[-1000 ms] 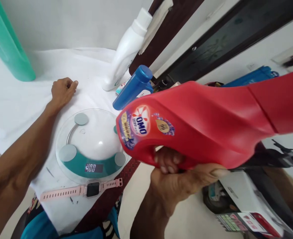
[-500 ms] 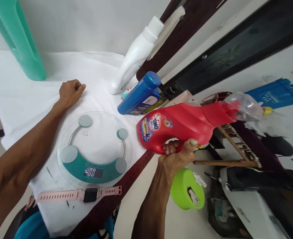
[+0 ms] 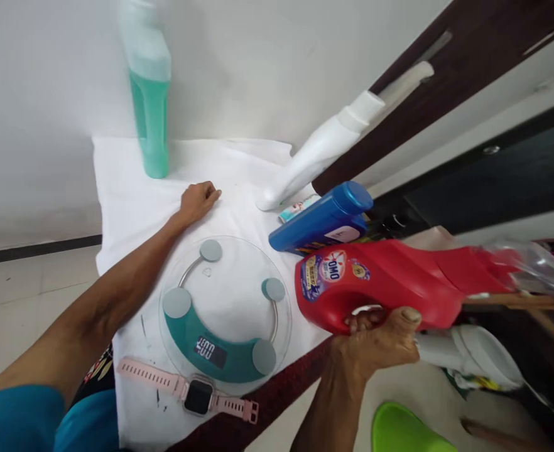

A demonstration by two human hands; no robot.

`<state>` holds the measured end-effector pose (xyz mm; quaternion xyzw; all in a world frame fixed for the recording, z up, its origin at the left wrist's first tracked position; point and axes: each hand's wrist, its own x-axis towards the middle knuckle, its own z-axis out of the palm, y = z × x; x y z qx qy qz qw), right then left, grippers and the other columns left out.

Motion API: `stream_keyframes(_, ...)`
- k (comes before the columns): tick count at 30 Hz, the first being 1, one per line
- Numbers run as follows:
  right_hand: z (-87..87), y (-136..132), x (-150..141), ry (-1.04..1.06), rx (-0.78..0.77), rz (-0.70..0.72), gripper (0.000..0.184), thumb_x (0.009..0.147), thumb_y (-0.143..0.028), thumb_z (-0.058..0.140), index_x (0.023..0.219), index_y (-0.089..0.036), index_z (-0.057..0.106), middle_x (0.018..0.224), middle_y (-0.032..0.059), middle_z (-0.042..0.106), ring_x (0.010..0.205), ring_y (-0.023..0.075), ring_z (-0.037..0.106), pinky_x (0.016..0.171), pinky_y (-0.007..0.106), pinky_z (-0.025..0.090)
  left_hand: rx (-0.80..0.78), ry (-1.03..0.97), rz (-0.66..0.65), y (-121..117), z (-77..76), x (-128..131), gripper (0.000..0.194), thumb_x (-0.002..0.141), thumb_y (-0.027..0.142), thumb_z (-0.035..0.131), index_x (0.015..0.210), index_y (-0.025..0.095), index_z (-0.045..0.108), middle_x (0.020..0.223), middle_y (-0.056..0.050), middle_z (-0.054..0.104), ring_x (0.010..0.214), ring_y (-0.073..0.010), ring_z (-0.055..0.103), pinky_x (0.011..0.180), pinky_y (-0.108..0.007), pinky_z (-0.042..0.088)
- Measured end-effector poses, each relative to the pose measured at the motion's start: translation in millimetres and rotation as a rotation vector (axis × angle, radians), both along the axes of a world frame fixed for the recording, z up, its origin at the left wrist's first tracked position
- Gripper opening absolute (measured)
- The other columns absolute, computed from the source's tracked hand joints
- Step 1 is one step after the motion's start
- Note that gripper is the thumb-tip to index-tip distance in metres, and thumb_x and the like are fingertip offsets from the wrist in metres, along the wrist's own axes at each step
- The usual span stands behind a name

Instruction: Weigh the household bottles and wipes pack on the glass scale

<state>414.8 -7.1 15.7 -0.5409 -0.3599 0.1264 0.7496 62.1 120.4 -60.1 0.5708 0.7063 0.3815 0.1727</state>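
Note:
My right hand (image 3: 375,339) grips the handle of a red OMO laundry detergent bottle (image 3: 399,276), which stands at the right edge of the white cloth, its neck leaning away to the right. Clear plastic covers the bottle's cap. My left hand (image 3: 200,201) rests on the cloth, fingers curled in with nothing seen in them. Between my arms lies a round glass scale (image 3: 232,301) with grey pads and a lit display reading zeros. A pink-strapped smartwatch (image 3: 198,397) lies along its near side.
A bottle of green liquid (image 3: 155,125) stands at the back left against the wall. Beside the red bottle are a blue bottle (image 3: 321,220), a white bottle (image 3: 317,154) and a small box (image 3: 296,208). A lime-green tub (image 3: 406,433) sits on the floor at the right.
The view has swung left, so everything appears shifted right and down. More of the green bottle shows now. Both hands keep their places, the right still around the detergent bottle's handle.

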Motion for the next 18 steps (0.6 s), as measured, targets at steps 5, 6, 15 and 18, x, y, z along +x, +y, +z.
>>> stream_keyframes(5,-8.6,5,9,-0.037,-0.015,-0.037,0.062,0.084,-0.071,0.074,0.055,-0.028,0.041,0.048,-0.0054,0.036,0.042,0.0107,0.029,0.034,0.028,0.022,0.339,0.004,0.041,-19,26.3,-1,0.024,0.107,0.041,0.056,0.095,0.021,0.064,0.094,-0.011,0.072,0.085,-0.0237,0.064,0.083,-0.038,0.051)
stream_keyframes(6,-10.5,6,11,-0.038,-0.015,-0.035,0.061,0.084,-0.070,0.074,0.055,-0.028,0.041,0.049,-0.0054,0.036,0.042,0.0109,0.030,0.034,0.028,0.022,0.433,0.015,0.117,-24,34.8,-6,0.024,0.108,0.043,0.055,0.103,0.021,0.065,0.102,-0.012,0.072,0.092,-0.0247,0.066,0.087,-0.039,0.052)
stream_keyframes(15,-15.2,5,15,-0.052,-0.021,-0.012,0.062,0.083,-0.073,0.078,0.055,-0.027,0.045,0.048,-0.0052,0.040,0.040,0.0124,0.034,0.033,0.029,0.028,0.356,-0.097,0.541,-29,68.4,-84,0.055,0.095,0.053,0.079,0.134,0.019,0.060,0.137,-0.020,0.065,0.133,-0.0368,0.062,0.112,-0.050,0.050)
stream_keyframes(18,-14.1,4,16,-0.042,-0.026,-0.011,0.062,0.083,-0.072,0.077,0.055,-0.027,0.045,0.047,-0.0044,0.041,0.039,0.0130,0.035,0.032,0.029,0.026,0.307,-0.230,0.471,-13,71.7,-93,0.031,0.099,0.050,0.071,0.104,0.021,0.062,0.105,-0.013,0.069,0.107,-0.0310,0.068,0.099,-0.044,0.052)
